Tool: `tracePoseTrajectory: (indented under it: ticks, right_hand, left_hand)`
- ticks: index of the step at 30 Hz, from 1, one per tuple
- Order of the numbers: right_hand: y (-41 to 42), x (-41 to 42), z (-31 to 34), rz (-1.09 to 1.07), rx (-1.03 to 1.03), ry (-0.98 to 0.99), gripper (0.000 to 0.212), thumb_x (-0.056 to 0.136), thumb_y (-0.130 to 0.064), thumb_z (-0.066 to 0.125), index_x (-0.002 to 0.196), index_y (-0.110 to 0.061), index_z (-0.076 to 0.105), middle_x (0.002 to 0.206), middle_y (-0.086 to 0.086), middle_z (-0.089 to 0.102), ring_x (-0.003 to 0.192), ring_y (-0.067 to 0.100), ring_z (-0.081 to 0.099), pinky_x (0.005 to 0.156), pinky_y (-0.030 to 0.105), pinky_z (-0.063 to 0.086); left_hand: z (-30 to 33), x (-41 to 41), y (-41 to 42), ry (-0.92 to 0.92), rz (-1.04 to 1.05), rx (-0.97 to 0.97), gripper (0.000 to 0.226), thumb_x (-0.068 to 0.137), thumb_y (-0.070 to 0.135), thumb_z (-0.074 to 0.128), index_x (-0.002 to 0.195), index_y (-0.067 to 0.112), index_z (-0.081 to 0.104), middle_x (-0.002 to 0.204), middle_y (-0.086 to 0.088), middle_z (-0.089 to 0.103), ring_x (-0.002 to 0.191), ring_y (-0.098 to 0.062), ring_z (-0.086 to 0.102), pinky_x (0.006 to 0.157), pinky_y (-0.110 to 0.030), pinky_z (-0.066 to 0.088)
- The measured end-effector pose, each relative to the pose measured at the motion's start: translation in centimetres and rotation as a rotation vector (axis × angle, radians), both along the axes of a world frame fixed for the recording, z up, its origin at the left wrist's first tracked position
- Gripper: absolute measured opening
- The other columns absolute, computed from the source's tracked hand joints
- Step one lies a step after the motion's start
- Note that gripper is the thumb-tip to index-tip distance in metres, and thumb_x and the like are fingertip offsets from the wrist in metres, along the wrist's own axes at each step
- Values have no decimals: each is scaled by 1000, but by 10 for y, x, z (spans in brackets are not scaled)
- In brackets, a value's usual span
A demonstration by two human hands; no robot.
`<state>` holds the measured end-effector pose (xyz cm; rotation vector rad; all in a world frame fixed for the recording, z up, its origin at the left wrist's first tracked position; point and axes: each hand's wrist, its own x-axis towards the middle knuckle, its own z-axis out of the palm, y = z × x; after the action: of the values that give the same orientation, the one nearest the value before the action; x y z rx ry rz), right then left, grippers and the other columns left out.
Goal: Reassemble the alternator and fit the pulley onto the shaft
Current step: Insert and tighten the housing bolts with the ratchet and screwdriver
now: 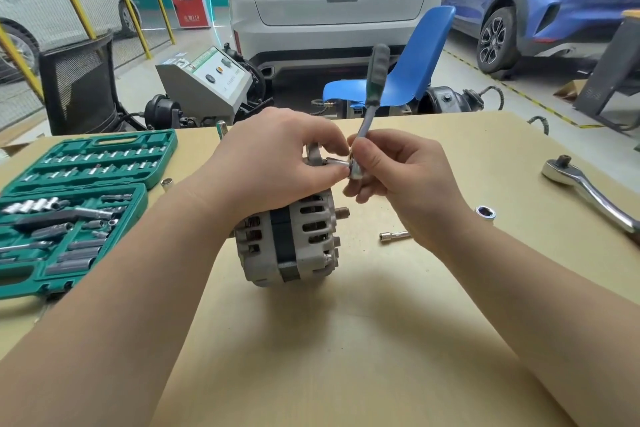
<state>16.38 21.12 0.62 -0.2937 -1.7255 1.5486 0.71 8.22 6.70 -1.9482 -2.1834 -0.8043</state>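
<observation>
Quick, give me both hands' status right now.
Left hand: pinching the socket at the alternator.
Right hand: gripping the ratchet by its head.

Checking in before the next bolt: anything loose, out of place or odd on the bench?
Nothing damaged. Loose pieces lie outside the socket case: a socket and a small extension right of the alternator, another socket by the case, and a spare ratchet at far right.
</observation>
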Motion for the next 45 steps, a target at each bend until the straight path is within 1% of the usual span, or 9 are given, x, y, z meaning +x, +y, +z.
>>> tracePoseTrajectory:
  ticks: [8,14,17,24,28,34,38,41,45]
  right_hand:
    - [-1,1,2,-36,197,141,30,89,-1,81,115,-13,76,104,20,76,81,33,74,76,39,61]
    - [7,13,5,-63,642,77,37,84,-1,85,119,3,73,111,20,72,101,24,73,92,29,60]
    - [6,13,2,-72,543,63,36,83,-2,86,116,4,73,107,19,77,96,26,76,91,34,63]
    - [5,4,5,11,186,40,5,95,-12,78,97,-16,80,81,9,77,71,35,76,63,34,61]
    - [2,-3,1,-15,56,-5,16,99,-28,73,89,-19,83,71,5,72,61,28,71,54,29,55]
    - [16,7,9,160,152,-27,22,91,-11,80,109,-23,82,91,8,79,78,27,71,68,33,58]
    - [20,13,14,170,266,23,37,79,7,83,113,-5,76,103,11,80,96,28,77,86,33,62]
    - [19,13,14,138,365,11,41,76,8,87,115,0,75,104,15,80,95,31,78,88,36,64]
    - [20,8,15,147,219,1,27,84,-3,84,109,-11,80,96,6,82,84,22,76,76,30,60]
  left_hand:
    - [-2,-2,1,-96,-27,51,23,89,53,77,88,30,76,86,10,74,85,-19,70,77,-47,61]
    - [-1,-2,2,-45,-28,53,20,91,44,77,90,24,79,85,7,73,80,-16,67,72,-46,60]
    - [-1,-2,1,-26,-29,56,20,91,43,76,91,24,79,86,5,74,81,-16,67,73,-46,60]
    - [1,0,0,-20,-62,51,12,94,45,75,97,33,78,85,18,69,82,-6,65,75,-39,60]
    - [0,-2,2,21,-57,40,15,92,44,75,93,30,80,82,13,70,82,-10,66,75,-43,60]
    - [0,-1,2,41,-70,61,36,90,54,63,94,23,82,86,7,75,83,-15,69,75,-44,59]
    - [-1,0,2,46,-52,70,32,89,50,65,94,25,83,86,7,75,84,-18,68,77,-44,58]
    - [-1,1,2,47,-48,60,32,90,51,64,97,25,82,91,7,75,86,-16,69,78,-44,60]
    - [-1,2,3,32,-71,94,26,88,49,72,102,28,81,97,10,75,93,-17,69,81,-45,60]
